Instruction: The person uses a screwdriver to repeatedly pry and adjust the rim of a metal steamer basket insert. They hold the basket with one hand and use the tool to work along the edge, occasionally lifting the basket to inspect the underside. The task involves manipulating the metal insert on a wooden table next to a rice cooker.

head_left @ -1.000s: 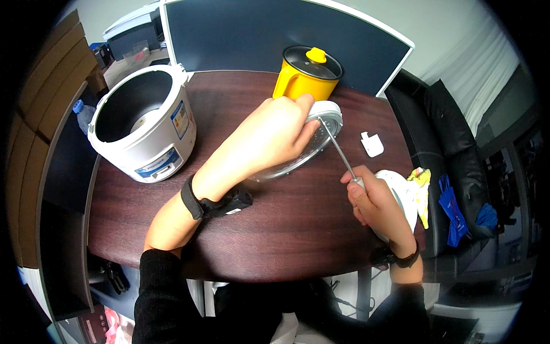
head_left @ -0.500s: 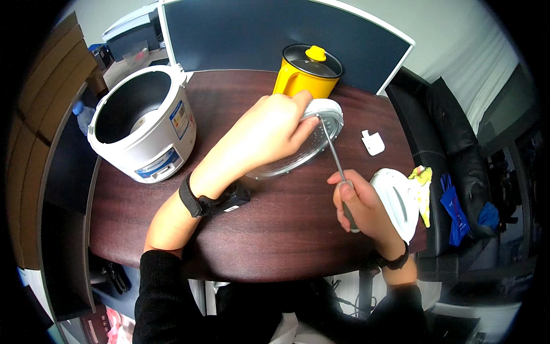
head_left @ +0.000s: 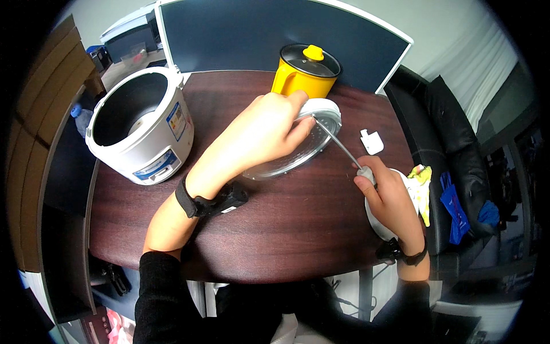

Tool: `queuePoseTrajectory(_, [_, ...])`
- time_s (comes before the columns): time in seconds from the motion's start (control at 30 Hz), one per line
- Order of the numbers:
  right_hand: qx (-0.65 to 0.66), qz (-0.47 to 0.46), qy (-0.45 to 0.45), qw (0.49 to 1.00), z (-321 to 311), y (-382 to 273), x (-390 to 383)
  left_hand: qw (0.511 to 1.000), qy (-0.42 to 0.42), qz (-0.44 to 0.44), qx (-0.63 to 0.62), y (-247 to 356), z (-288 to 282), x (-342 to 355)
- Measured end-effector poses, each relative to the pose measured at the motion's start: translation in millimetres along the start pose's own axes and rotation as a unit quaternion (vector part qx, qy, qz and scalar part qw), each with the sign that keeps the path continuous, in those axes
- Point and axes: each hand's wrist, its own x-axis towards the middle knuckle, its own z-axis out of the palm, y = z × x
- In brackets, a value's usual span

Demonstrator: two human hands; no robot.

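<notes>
My left hand (head_left: 275, 129) grips the upper rim of a round lid (head_left: 322, 139), white at the back with a perforated metal inner plate and clear edge, tilted over the table. My right hand (head_left: 381, 192) is closed round the grey handle of a screwdriver (head_left: 339, 144). Its steel shaft runs up-left to the lid near my left fingertips. Just right of the lid lies a small white plastic piece (head_left: 372, 142). Under my right hand is a larger white piece (head_left: 375, 221), largely hidden.
A white rice cooker body (head_left: 137, 149) stands open at left. A yellow pot (head_left: 309, 83) with lid stands behind my hands, before a dark partition (head_left: 240, 34). A yellow-white cloth (head_left: 423, 192) is at the table's (head_left: 269, 241) right edge, beside a black sofa (head_left: 452, 143).
My right hand first shifted down-left, then moved up and right, tilting the screwdriver further sideways while its tip stays at the lid. My left hand and the lid have barely moved.
</notes>
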Motion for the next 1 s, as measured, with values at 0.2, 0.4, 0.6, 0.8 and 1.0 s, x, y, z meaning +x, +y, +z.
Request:
queuePoseTrajectory(0.2, [0.487,0.233,-0.120,0.833,20.9,4.4,-3.5,1.000,-0.005,-0.006,-0.001,0.9,0.3,2.0])
queuePoseTrajectory(0.4, [0.432,0.200,-0.115,0.872,28.8,-6.8,-2.2,0.999,0.010,-0.003,0.030,1.4,-0.7,-1.2])
queuePoseTrajectory(0.6, [0.647,0.209,-0.163,0.715,39.1,-1.9,-3.9,0.999,-0.006,-0.016,0.036,5.9,-1.8,1.7])
queuePoseTrajectory(0.8, [0.762,0.214,-0.180,0.584,43.0,1.2,-9.0,0.999,-0.017,-0.034,0.023,5.6,-1.7,2.8])
queuePoseTrajectory(1.0, [0.478,0.220,-0.123,0.841,22.5,6.3,-9.7,0.999,-0.038,-0.028,-0.015,10.7,-6.4,4.3])
